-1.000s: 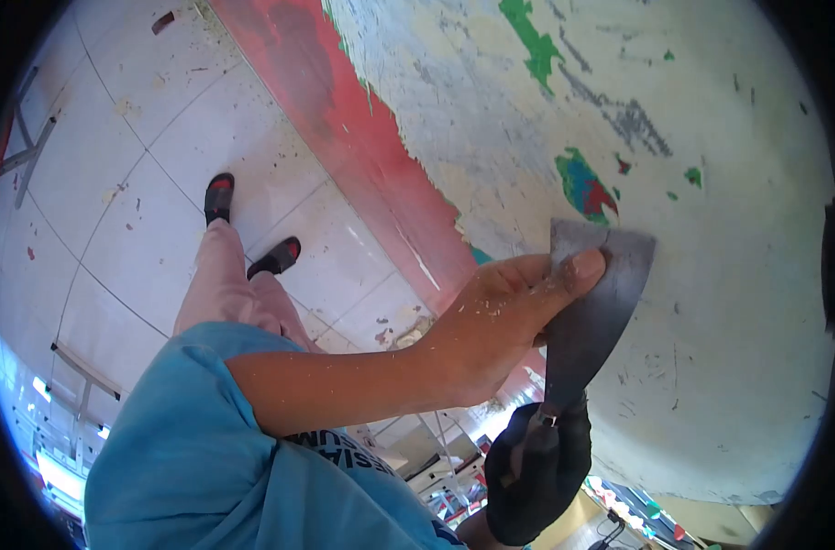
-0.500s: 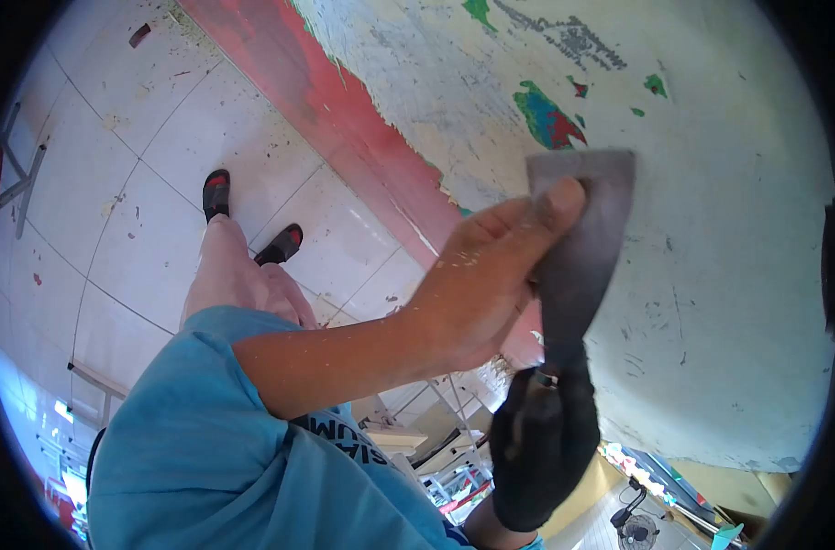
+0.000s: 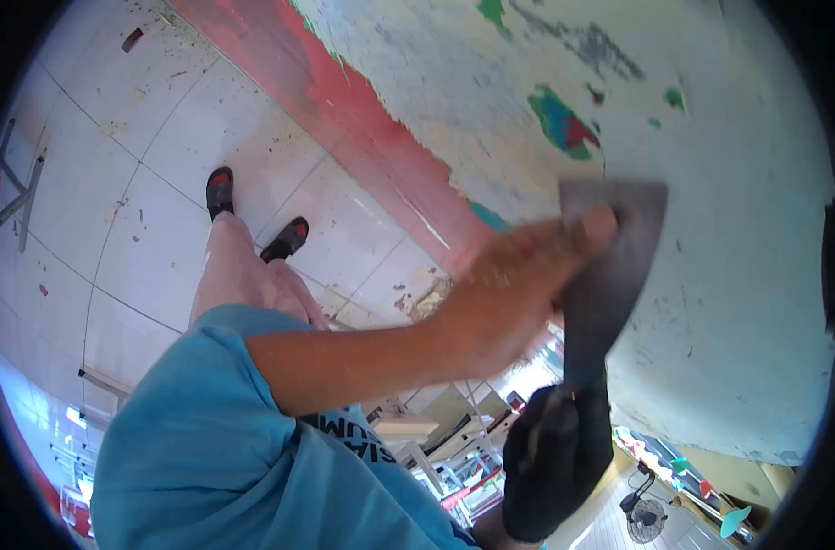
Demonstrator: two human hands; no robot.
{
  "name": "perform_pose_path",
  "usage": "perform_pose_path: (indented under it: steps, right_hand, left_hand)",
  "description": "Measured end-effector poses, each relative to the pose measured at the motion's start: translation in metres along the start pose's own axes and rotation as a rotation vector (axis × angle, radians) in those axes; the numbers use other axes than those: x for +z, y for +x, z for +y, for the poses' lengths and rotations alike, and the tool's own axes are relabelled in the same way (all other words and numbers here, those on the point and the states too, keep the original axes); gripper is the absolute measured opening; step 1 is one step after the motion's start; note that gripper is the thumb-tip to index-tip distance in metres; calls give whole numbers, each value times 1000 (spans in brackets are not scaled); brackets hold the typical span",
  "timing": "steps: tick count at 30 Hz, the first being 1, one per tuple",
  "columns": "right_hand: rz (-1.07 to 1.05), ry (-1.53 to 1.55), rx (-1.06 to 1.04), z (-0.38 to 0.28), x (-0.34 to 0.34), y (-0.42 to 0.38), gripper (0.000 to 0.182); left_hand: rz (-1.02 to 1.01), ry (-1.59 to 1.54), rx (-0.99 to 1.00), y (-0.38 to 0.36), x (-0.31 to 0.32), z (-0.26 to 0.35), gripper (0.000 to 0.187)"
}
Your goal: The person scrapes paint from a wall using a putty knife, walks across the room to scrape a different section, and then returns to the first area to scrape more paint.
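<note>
A wide-bladed scraper [image 3: 614, 266] lies over the pale wall [image 3: 702, 275], blade edge upward in this view. My bare left hand [image 3: 518, 298] grips its blade, the thumb laid on the flat face and the fingers curled at the side and behind. Wrapped round the handle is my right hand [image 3: 559, 458], in a black glove; the handle is mostly hidden. Just beyond the blade edge, a patch of blue, green and red paint [image 3: 564, 124] shows through the white coat. My left hand is blurred by motion.
A red painted band [image 3: 344, 115] with a ragged edge runs along the wall's base. Paint flakes dot the white tiled floor [image 3: 115, 238], where my sandalled feet [image 3: 284, 238] stand. A fan [image 3: 646, 520] stands at the lower right, and metal frame legs [image 3: 32, 192] at the far left.
Both hands and the scraper have shifted right and down in view. The blade edge now sits farther from the coloured patch. Both hands keep their hold.
</note>
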State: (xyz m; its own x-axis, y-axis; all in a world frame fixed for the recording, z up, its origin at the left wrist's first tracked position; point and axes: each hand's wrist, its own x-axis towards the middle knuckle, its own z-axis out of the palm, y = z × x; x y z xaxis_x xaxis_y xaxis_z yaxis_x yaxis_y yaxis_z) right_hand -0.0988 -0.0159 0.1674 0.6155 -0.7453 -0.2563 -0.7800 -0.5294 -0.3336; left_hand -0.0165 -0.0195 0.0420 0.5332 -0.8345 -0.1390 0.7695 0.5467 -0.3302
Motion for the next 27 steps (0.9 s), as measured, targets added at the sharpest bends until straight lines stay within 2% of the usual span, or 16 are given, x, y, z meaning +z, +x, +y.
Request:
perform_pose_path:
  steps: [1, 2, 3, 4, 6, 7, 8, 12, 13, 16, 17, 21, 23, 24, 26, 27]
  right_hand:
    - [8, 384, 41, 2, 0, 0, 32]
    - [9, 383, 40, 9, 2, 2, 32]
    - [14, 228, -6, 14, 7, 7, 34]
    - [27, 74, -43, 10, 12, 8, 36]
    - [26, 103, -23, 3, 13, 3, 37]
    - [105, 215, 102, 4, 10, -4, 37]
    - [183, 336, 204, 8, 8, -4, 36]
    - [-31, 265, 103, 32, -1, 3, 35]
    - [17, 230, -12, 15, 4, 3, 34]
    - [38, 240, 55, 18, -2, 2, 33]
    - [-51, 247, 17, 23, -8, 9, 34]
    - [-53, 281, 15, 31, -5, 14, 32]
    - [-40, 42, -237, 39, -2, 20, 30]
    - [-42, 67, -244, 30, 1, 24, 30]
    - [-147, 363, 117, 14, -2, 32, 28]
    - [-45, 185, -62, 24, 9, 37, 28]
  left_hand:
    - [22, 30, -54, 1, 2, -3, 32]
    - [54, 51, -117, 1, 2, -9, 31]
    - [139, 81, 3, 5, -4, -12, 43]
    - [148, 77, -12, 4, -3, -6, 43]
    - [12, 31, 25, 0, -1, 8, 43]
    - [157, 105, -88, 1, -5, -6, 43]
    - [128, 43, -55, 2, -2, -25, 44]
    - [5, 56, -65, 6, -22, -30, 45]
    - [-44, 25, -45, 3, -9, -13, 46]
    - [-45, 31, -56, 2, -7, -18, 45]
    - [-50, 35, -52, 3, -7, -16, 45]
    - [46, 62, 61, 5, -6, -11, 39]
    - [21, 61, 118, 6, -5, -14, 34]
    - [26, 107, 105, 6, -6, -8, 33]
    - [18, 146, 112, 9, -12, 1, 33]
    - [49, 149, 165, 11, -17, 7, 32]
